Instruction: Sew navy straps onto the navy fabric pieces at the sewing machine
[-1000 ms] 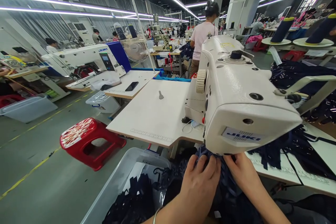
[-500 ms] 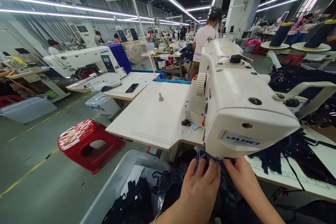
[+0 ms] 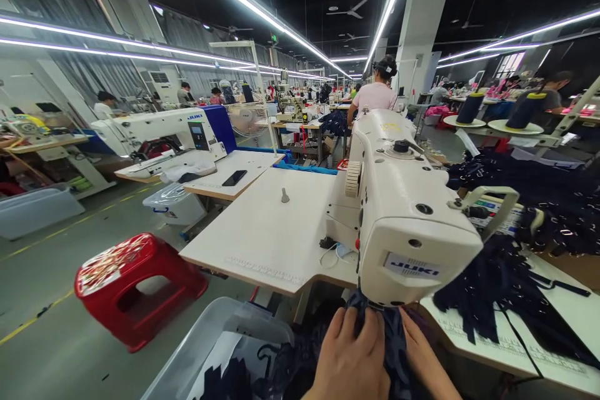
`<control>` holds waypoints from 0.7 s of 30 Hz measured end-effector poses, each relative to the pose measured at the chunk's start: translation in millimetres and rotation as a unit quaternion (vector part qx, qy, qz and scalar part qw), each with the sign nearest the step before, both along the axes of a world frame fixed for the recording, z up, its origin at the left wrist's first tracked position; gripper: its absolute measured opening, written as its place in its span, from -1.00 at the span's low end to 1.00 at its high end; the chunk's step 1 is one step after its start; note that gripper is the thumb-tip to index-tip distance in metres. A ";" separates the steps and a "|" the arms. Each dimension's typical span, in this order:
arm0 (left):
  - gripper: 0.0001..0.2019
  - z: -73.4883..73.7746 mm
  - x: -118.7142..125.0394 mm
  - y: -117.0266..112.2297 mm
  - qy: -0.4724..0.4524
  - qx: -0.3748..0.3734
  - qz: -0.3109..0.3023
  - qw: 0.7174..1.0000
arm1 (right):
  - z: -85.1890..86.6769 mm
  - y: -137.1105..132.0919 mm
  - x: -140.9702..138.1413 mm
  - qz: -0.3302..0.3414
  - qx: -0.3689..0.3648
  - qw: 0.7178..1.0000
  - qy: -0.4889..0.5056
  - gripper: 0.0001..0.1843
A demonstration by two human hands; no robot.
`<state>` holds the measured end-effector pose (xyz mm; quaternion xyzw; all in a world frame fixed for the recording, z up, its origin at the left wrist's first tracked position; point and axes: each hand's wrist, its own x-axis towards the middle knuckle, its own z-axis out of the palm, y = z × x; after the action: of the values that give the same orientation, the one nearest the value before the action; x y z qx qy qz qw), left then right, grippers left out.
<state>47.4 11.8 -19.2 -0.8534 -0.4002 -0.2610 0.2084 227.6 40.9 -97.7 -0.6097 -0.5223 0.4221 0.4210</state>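
Note:
A white JUKI sewing machine (image 3: 412, 219) stands directly in front of me. Below its head, navy patterned fabric (image 3: 396, 350) bunches and hangs down towards my lap. My left hand (image 3: 351, 350) lies over this fabric with curled fingers, gripping it close to the needle area. On the other side, my right hand (image 3: 424, 359) holds the fabric's right edge; its fingertips are partly covered by the machine head. The needle and the stitching point are hidden from view.
Left of my hands, a clear plastic bin (image 3: 187, 350) holds dark strips. A red stool (image 3: 140, 287) stands farther left. On the right table (image 3: 562, 365) lie navy straps (image 3: 497, 287) with metal rings. A phone (image 3: 235, 178) rests on the neighbouring table; a person (image 3: 375, 97) is beyond.
The view has tilted up, so the machine and my hands sit lower in the picture. Both hands remain at the navy fabric under the machine head.

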 end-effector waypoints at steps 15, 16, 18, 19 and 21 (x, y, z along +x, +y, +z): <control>-0.38 13.6 -2.9 -3.5 -0.015 -0.001 -0.049 0.999 | 6.4 -26.2 35.2 -0.066 -0.120 0.941 0.309 -0.58; -0.42 16.8 -7.2 -3.4 -0.016 -0.014 -0.057 0.998 | 15.0 -30.9 37.0 -0.096 -0.102 0.939 0.313 -0.58; -0.56 20.2 -15.5 -3.1 -0.055 -0.055 -0.071 0.994 | 32.3 -43.4 34.9 -0.130 -0.032 0.949 0.284 -0.60; -0.64 20.2 -18.7 -3.1 -0.087 -0.089 -0.081 0.989 | 40.4 -50.3 30.4 -0.126 0.011 0.961 0.247 -0.63; -0.70 17.5 -21.9 -4.5 -0.175 -0.170 -0.112 0.963 | 55.0 -63.0 14.4 -0.075 0.106 0.982 0.139 -0.71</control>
<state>25.5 7.3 -1.6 -0.8565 -0.3710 -0.3562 -0.0440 242.0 -22.0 -42.8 -0.5342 -0.4534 0.4124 0.5822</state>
